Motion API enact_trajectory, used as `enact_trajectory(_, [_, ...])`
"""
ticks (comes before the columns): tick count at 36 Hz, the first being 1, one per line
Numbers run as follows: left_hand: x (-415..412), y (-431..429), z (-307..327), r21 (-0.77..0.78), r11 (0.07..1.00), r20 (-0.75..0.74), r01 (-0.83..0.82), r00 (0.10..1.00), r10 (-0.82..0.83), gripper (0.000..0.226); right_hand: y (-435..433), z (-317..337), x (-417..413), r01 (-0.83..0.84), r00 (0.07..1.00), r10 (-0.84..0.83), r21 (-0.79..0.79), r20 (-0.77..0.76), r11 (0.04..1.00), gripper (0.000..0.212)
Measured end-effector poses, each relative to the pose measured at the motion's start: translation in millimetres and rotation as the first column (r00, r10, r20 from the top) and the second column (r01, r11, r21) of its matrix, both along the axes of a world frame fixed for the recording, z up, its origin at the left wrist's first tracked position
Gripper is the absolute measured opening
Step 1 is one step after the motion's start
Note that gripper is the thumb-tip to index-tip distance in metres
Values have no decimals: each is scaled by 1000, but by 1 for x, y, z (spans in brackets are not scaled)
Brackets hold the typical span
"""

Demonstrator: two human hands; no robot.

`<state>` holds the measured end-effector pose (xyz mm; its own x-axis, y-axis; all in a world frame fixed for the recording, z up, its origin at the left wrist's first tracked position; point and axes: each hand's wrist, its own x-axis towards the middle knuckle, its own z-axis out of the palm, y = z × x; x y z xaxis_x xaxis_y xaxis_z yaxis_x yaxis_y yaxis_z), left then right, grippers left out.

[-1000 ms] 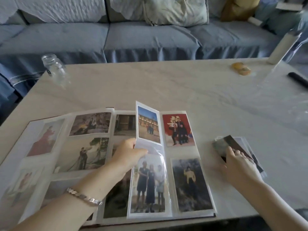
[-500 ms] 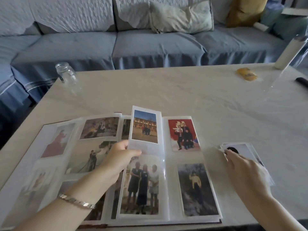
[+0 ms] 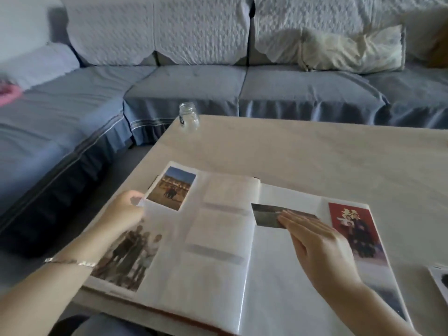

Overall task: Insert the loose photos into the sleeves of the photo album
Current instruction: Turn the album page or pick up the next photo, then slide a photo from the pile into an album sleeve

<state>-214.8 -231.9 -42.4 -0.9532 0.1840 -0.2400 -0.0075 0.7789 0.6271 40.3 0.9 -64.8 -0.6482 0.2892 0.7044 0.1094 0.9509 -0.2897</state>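
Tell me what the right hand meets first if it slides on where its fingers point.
The right hand rests on the dark photo; beyond it, probably the album's centre fold, then an empty sleeve.

The album leaf (image 3: 194, 275) that stood half-raised has been turned over and now lies flat on the left, with the left hand (image 3: 123, 212) holding its outer edge. The right hand (image 3: 315, 246) has left the loose photo stack (image 3: 440, 280) and rests straight fingers on a dark photo (image 3: 265, 215) on the right page (image 3: 274, 287).
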Motion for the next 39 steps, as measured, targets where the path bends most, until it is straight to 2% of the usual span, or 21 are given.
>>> enact_trajectory(5, [-3,-5,-28,-94,994,101,46,994,-36,53,-18,-5,-23,-73,997,73,25,-3,997,33])
enact_trajectory(7, [3,-1,-35,-236,969,53,68,997,-57,51,-22,-9,-28,-108,994,108,33,-12,994,32])
enact_trajectory(8, [6,1,-36,-343,936,-4,85,996,-91,49,-24,-9,-31,-125,992,126,41,-16,991,32])
enact_trajectory(9, [11,5,-35,-385,918,-72,93,989,-130,46,-26,-10,-34,-140,990,141,51,-19,989,32])
enact_trajectory(10, [16,10,-34,-340,934,-134,106,978,-160,42,-28,-10,-38,-152,988,154,60,-23,987,32])
enact_trajectory(11, [22,16,-31,-195,974,-146,118,978,-148,35,-29,-10,-41,-161,986,163,68,-30,985,31])
enact_trajectory(12, [29,22,-24,71,993,-59,92,994,-88,31,-30,-10,-45,-170,984,173,76,-35,982,31])
enact_trajectory(13, [38,29,-13,334,942,150,-3,987,-50,34,-32,-11,-49,-180,982,183,83,-40,980,31])
enact_trajectory(14, [45,36,-6,509,849,397,-141,914,-86,41,-32,-12,-52,-190,980,194,92,-40,978,31])
enact_trajectory(15, [50,41,0,576,775,579,-260,799,-163,48,-33,-14,-55,-200,978,204,103,-35,974,32])
enact_trajectory(16, [55,45,5,597,744,663,-300,706,-248,52,-34,-15,-59,-211,976,216,115,-27,971,33])
enact_trajectory(17, [58,48,7,624,732,675,-274,661,-329,53,-34,-16,-62,-224,974,228,129,-18,966,34])
enact_trajectory(18, [62,51,8,661,713,650,-234,653,-389,47,-35,-17,-65,-239,970,243,147,-7,960,33])
enact_trajectory(20, [66,56,6,692,702,571,-168,722,-390,24,-36,-19,-71,-273,962,270,189,39,943,32])
enact_trajectory(23, [58,58,-3,656,731,479,-188,852,-210,16,-36,-24,-76,-282,956,261,177,134,943,31])
enact_trajectory(27, [22,48,-19,563,791,231,-238,965,126,13,-42,-37,-73,-145,943,144,-19,300,989,48])
enact_trajectory(28, [14,45,-20,558,787,179,-264,964,196,13,-44,-37,-73,-92,913,115,-77,391,993,61])
enact_trajectory(31, [-6,36,-23,612,711,144,-347,933,331,34,-51,-40,-72,53,756,143,-278,639,959,106])
enact_trajectory(33, [-14,31,-29,547,765,40,-341,923,383,40,-54,-45,-72,89,710,139,-284,690,955,122])
enact_trajectory(36, [-20,28,-37,522,783,7,-338,920,392,42,-57,-51,-73,95,727,124,-279,675,956,121])
enact_trajectory(39, [-24,28,-45,553,766,77,-327,936,344,25,-58,-52,-72,88,751,129,-292,648,952,109])
